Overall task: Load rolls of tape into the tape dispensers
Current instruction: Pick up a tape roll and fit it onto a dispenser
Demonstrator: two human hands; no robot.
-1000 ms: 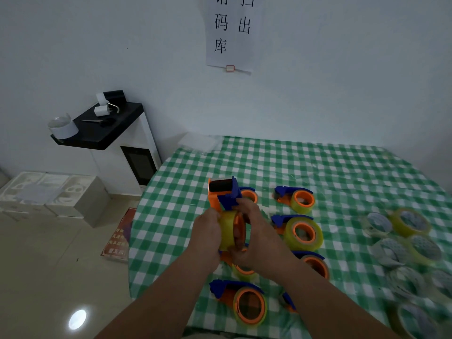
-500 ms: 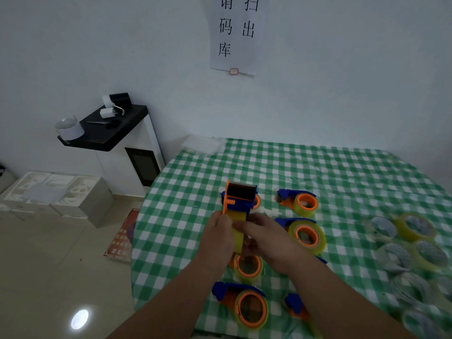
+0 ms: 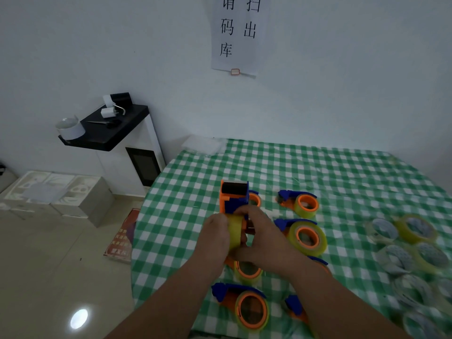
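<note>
I kept left hand (image 3: pixel 215 237) and right hand (image 3: pixel 263 238) curled round yellow tape roll (image 3: pixel 235 232) in orange-blue dispenser (image 3: pixel 233 198); dispenser turned slightly, grip unchanged.

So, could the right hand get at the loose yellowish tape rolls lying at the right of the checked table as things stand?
Probably not straight away: the right hand and left hand both grip the orange and blue tape dispenser. Nothing lies between it and the loose yellowish tape rolls, so once freed, likely yes.
</note>
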